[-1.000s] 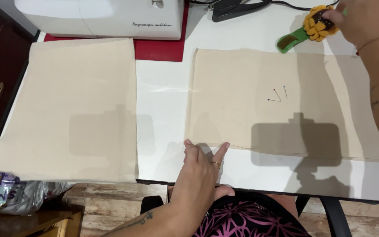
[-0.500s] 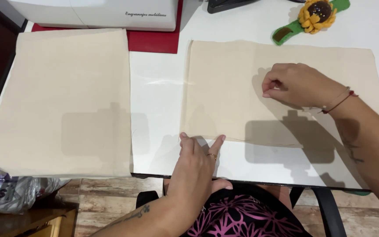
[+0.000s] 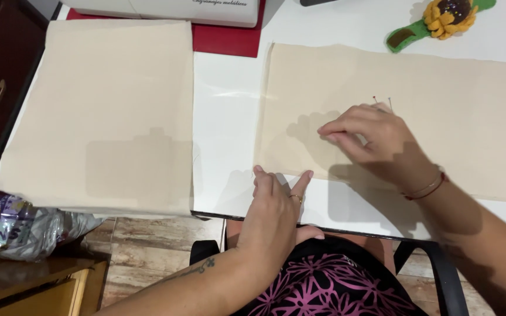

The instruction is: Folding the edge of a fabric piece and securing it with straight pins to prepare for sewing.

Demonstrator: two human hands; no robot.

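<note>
A beige fabric piece (image 3: pixel 428 88) lies flat on the white table (image 3: pixel 224 134). My right hand (image 3: pixel 376 137) rests on its middle, fingertips pinched together and pointing left; whether they grip anything is too small to tell. Two pins (image 3: pixel 382 100) lie on the cloth just behind that hand's knuckles. My left hand (image 3: pixel 276 205) lies at the fabric's near edge, fingers spread and pressing down by the lower left corner. A second, larger beige fabric piece (image 3: pixel 106 105) lies to the left, untouched.
A sunflower-shaped pincushion (image 3: pixel 449 14) sits at the far right. A white sewing machine (image 3: pixel 171 7) stands on a red mat (image 3: pixel 229 38) at the back. A crumpled plastic bag (image 3: pixel 19 225) lies on a wooden cabinet (image 3: pixel 24 287) at lower left.
My right hand came from the pincushion down to the fabric, then slid toward me and left, uncovering the two pins. My left hand stayed at the near edge.
</note>
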